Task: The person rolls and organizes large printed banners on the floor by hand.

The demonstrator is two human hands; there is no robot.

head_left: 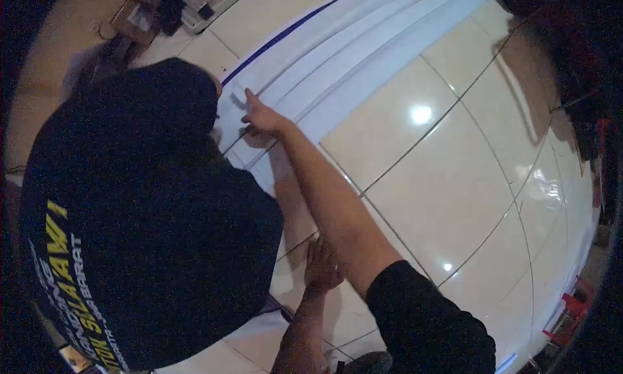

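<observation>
My right hand (263, 119) reaches out over the near end of a long white cloth (305, 91) on the floor. Its index finger is stretched out and the other fingers are partly bent, with nothing seen in them. The cloth runs away to the upper right in long folds, with a dark blue stripe (285, 35) along its far side. Below my right forearm, my left hand (322, 267) lies with fingers extended on the floor tiles, partly hidden by that arm.
A person in a black shirt (156, 224) with yellow and white lettering bends over the cloth's near end, hiding part of it. Glossy cream tiles (428, 179) spread to the right. Red objects (574, 309) stand at the right edge. A pale frame-like object (198, 13) is at the top left.
</observation>
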